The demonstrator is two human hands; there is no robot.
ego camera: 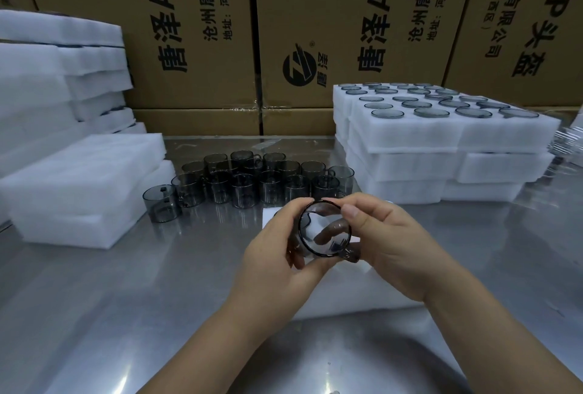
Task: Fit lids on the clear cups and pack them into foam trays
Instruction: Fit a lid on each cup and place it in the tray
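So I'm wrapping my left hand [277,254] round the body of a smoky clear cup [296,235], fingers curled on its side, holding it up off the table with the mouth tipped toward me. My right hand [388,242] is pinching the dark-rimmed lid [326,228] at the top edge with thumb and forefinger, and it's sitting right on the cup's mouth. I honestly can't tell if it's seated all the way.

Right under my hands a flat foam tray [362,295] is lying on the steel table [94,299]. Just past it, a bunch of unlidded cups [252,179] is standing packed together, with one cup on its side [162,204] at the left end. Further right, stacked trays [441,141] are sitting with lidded cups filling the top one. More foam [79,188] is piling up on the left, and big printed cardboard boxes [189,30] are lining the back.
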